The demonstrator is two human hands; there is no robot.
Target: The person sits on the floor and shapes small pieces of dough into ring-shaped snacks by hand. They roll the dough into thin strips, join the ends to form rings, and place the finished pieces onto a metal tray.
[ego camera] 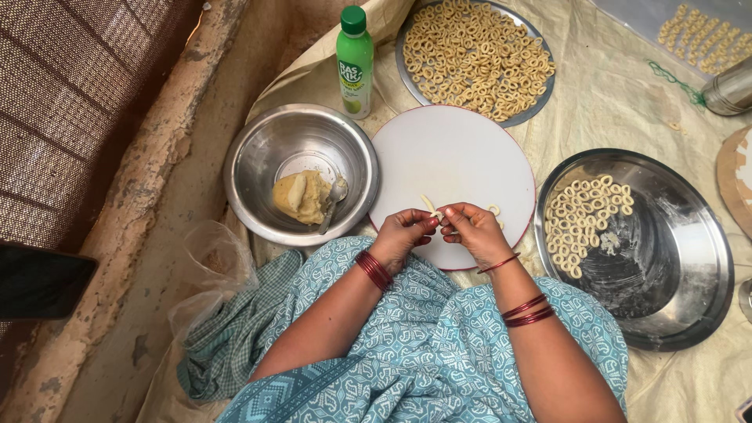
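My left hand (403, 233) and my right hand (474, 230) meet over the near edge of a round white board (454, 153). Both pinch one thin pale strip of dough (430, 207) between the fingertips. A small dough ring (494, 210) lies on the board just past my right hand. Left of the board, a steel bowl (258, 160) holds a lump of tan dough (300, 197) and a spoon (334, 201). To the right, a steel plate (681, 258) carries several shaped dough rings (583, 215).
A second steel plate (410, 81) heaped with dough rings sits at the back, beside a green bottle (354, 63). More rings (705, 35) lie on a sheet at the top right, near a steel vessel (730, 90). A checked cloth (235, 329) and a plastic bag (211, 266) lie at my left.
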